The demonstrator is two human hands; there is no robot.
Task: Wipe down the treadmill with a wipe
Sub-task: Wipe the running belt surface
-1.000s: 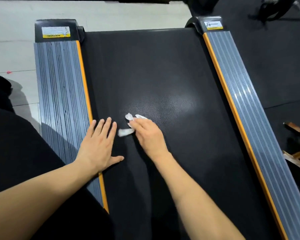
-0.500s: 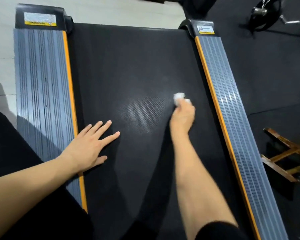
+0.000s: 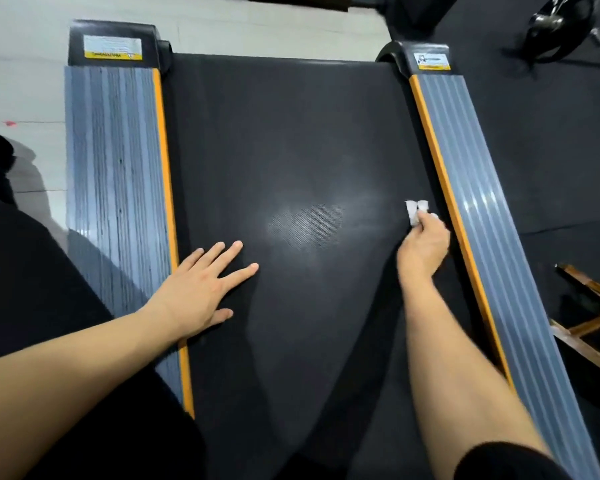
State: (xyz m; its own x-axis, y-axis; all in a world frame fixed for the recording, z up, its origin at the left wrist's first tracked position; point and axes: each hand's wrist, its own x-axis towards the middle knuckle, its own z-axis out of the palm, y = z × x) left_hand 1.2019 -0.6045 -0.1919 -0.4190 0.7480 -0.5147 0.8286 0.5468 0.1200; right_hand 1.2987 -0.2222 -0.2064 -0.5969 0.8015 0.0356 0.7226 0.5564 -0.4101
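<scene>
Pale floor [image 3: 222,26] was seen beyond and left of the left hand; dark matting [image 3: 551,150] was laid right of the right hand. Treadmill belt [image 3: 291,133], black and textured, was spread under both hands, with a glare patch between them. Grey ribbed side rail [image 3: 115,185], orange-edged, ran just left of the left hand, and its wrist was laid across the orange edge. Matching right rail [image 3: 478,209] ran just right of the right hand. Black end caps with warning labels [image 3: 113,46] were fitted at the far rail ends, well beyond both hands. Wooden frame [image 3: 589,323] was seen right of the right forearm, past the rail, partly cut off by the picture edge. Dark gym equipment [image 3: 555,26] was seen far right, blurred and not identifiable.

Left hand [image 3: 201,292] was laid flat on the belt, fingers straight and spread. Right hand [image 3: 425,242] was closed around the wipe [image 3: 414,209], a small white wad protruding beyond the fingers, touching the belt right beside the right rail's orange edge. Dark clothing blocked the lower left corner.
</scene>
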